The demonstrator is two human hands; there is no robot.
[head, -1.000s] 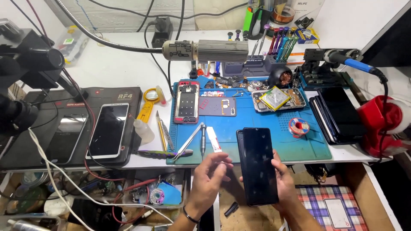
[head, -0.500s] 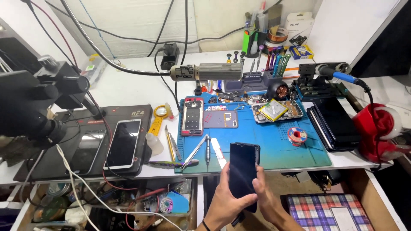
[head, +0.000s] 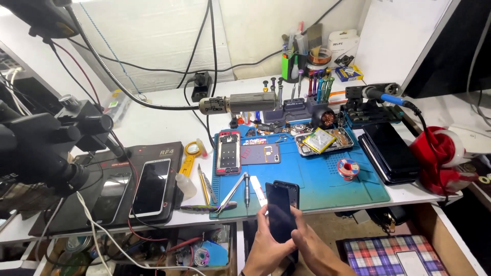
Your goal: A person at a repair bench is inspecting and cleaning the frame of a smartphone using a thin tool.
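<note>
A black phone screen panel (head: 281, 212) stands nearly upright below the front edge of the blue work mat (head: 317, 179). My left hand (head: 266, 245) grips its left side from below. My right hand (head: 312, 250) holds its lower right edge, thumb on the glass. A second dark phone body (head: 292, 188) shows just behind the panel's top. On the mat beyond lie an opened red phone (head: 228, 152), a grey back cover (head: 261, 153), tweezers (head: 231, 192) and a small screwdriver (head: 246, 188).
A microscope (head: 46, 143) overhangs a black heating pad (head: 117, 189) with two phones on it at left. A hot-air nozzle (head: 240, 103), tool rack (head: 302, 97), solder reel (head: 348, 168), parts tray (head: 323, 140), black tablet (head: 389, 151) and red object (head: 434, 161) surround the mat. Plaid cloth (head: 394, 255) lies below right.
The view has tilted up, so the bench sits lower in frame. The panel and both hands have dropped below the table edge and come closer to me.
</note>
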